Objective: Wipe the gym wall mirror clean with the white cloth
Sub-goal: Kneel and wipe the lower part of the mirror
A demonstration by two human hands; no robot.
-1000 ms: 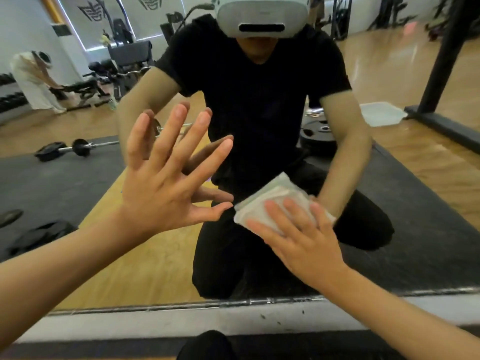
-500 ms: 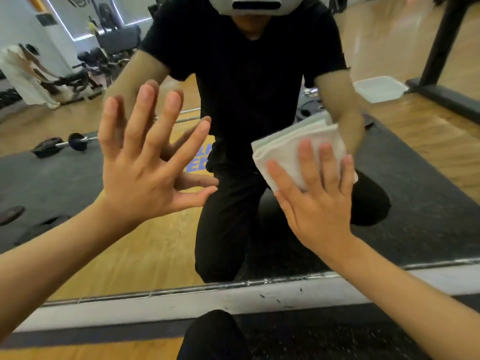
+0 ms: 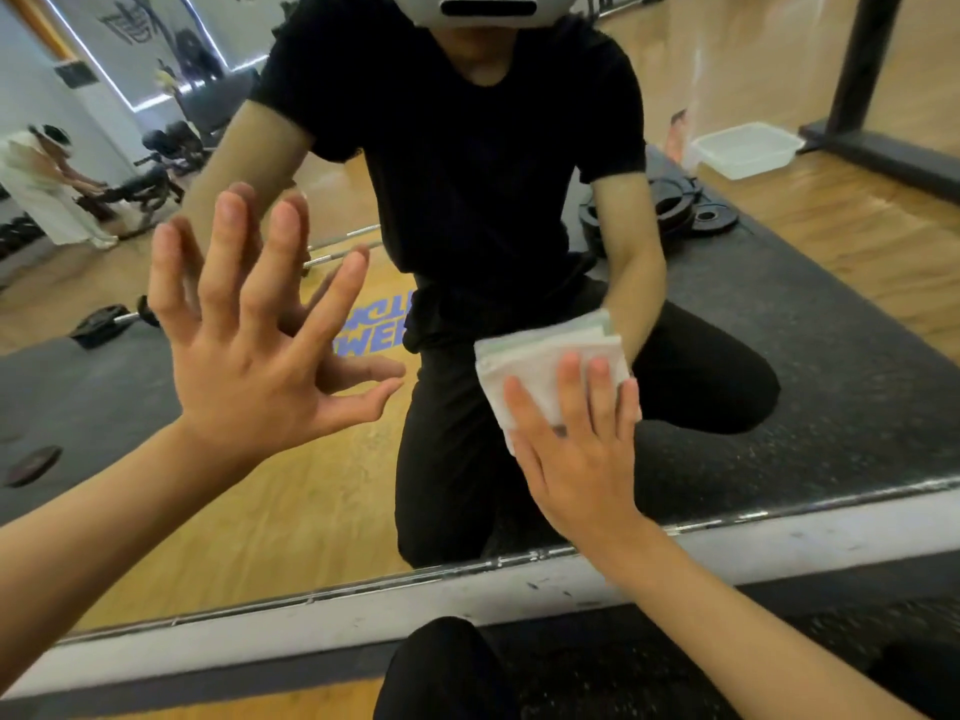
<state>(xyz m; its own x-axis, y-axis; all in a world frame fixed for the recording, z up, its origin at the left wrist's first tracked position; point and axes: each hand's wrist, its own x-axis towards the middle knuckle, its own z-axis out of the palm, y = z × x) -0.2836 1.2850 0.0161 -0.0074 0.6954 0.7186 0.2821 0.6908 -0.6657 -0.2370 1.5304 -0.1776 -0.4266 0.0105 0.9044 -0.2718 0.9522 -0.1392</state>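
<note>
Now our R hand [image 3: 576, 449] presses the white cloth [image 3: 545, 363] flat-fingered on the mirror [image 3: 831, 330]; L hand [image 3: 249, 345] splayed wide, fingertips on glass, holding nothing.

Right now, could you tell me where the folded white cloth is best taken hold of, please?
Probably by its broad outer face, flat-palmed from below, as the right hand presses: the folded white cloth lies flat on the mirror.

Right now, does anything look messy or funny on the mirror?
Nothing is spilled or broken. Small dark scuffs mark the white strip under the mirror. The bare left hand is spread at the glass, which could leave fingerprints, while the right hand presses the white cloth flat.
</note>
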